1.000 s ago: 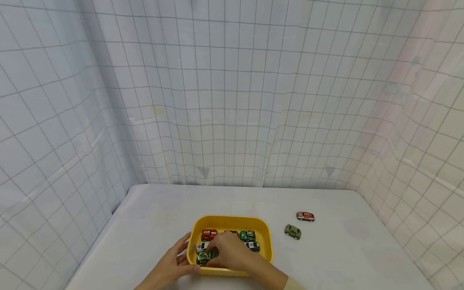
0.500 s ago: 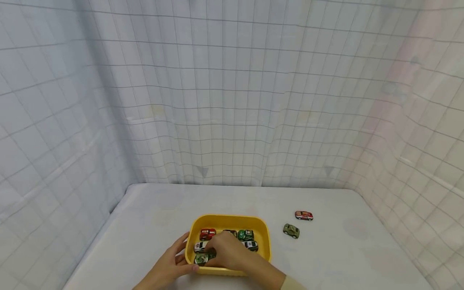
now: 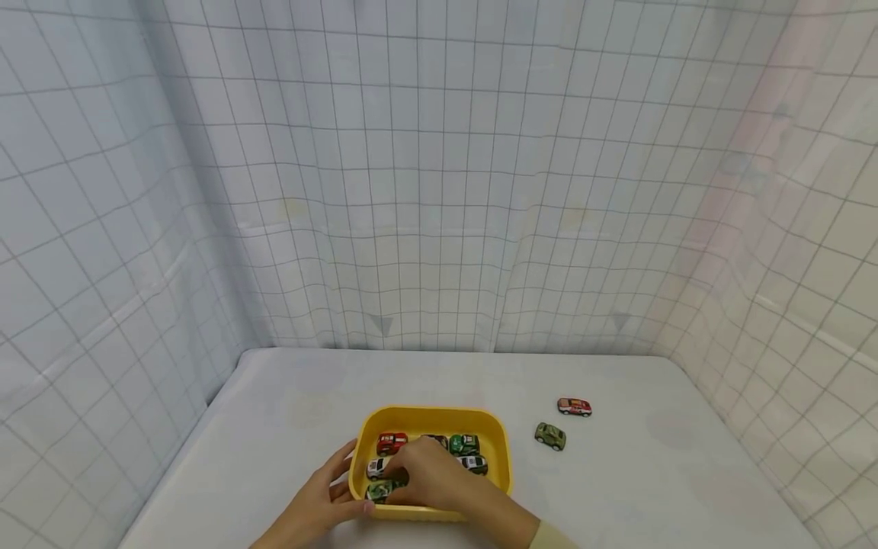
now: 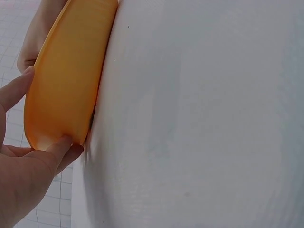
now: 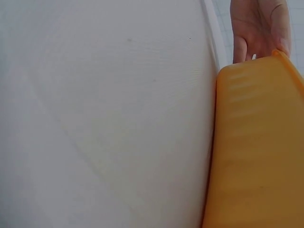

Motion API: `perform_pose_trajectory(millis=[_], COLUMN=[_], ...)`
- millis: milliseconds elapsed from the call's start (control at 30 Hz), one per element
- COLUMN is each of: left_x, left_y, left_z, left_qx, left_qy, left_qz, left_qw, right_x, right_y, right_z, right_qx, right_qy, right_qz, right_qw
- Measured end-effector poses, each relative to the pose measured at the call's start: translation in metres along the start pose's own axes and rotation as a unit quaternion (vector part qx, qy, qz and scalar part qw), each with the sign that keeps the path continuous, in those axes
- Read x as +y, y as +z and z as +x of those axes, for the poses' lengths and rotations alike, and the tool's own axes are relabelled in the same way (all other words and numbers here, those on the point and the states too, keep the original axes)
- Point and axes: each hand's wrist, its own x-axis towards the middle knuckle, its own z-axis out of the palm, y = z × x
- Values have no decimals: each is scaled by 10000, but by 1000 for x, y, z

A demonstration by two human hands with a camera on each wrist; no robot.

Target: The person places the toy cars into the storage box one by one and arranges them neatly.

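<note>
In the head view a yellow tray (image 3: 439, 414) with toy cars in it stands at the table's front. My left hand (image 3: 322, 496) holds its front left corner, thumb at the rim and fingers along the outside wall; the left wrist view shows these fingers (image 4: 59, 149) against the tray's end. My right hand (image 3: 428, 476) reaches into the tray and pinches a green camouflage toy car (image 3: 379, 492) at the front left, hiding part of it. Behind that car are a white toy car (image 3: 376, 468) and a red toy car (image 3: 392, 443). The right wrist view shows only the tray's outer wall and the left hand.
Further right in the tray are a green toy car (image 3: 464, 444), a black-and-white one (image 3: 473, 463) and a partly hidden dark one (image 3: 436, 440). On the white table (image 3: 288, 412), right of the tray, lie an olive toy car (image 3: 550, 436) and a red-and-white one (image 3: 574, 406).
The whole scene shifts slightly left in the head view. Both hands keep their places at the tray, and the cars show no clear movement.
</note>
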Motion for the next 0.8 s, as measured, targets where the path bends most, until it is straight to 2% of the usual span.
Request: perform_pose_trajectory(millis=[200, 600, 800], left_x=[1, -1, -1], left_y=[0, -1, -3], left_z=[-1, 2, 2], left_qx=[113, -105, -223], left_qy=[-190, -48, 6], left_qz=[159, -100, -238], left_qw=[9996, 9999, 9995], right_x=[0, 5, 10], right_y=[-3, -17, -27], right_z=[-2, -10, -19], right_qx=[44, 23, 98], right_qy=[68, 336, 417], right_qz=[309, 628, 596], right_qw=[9995, 9975, 9973])
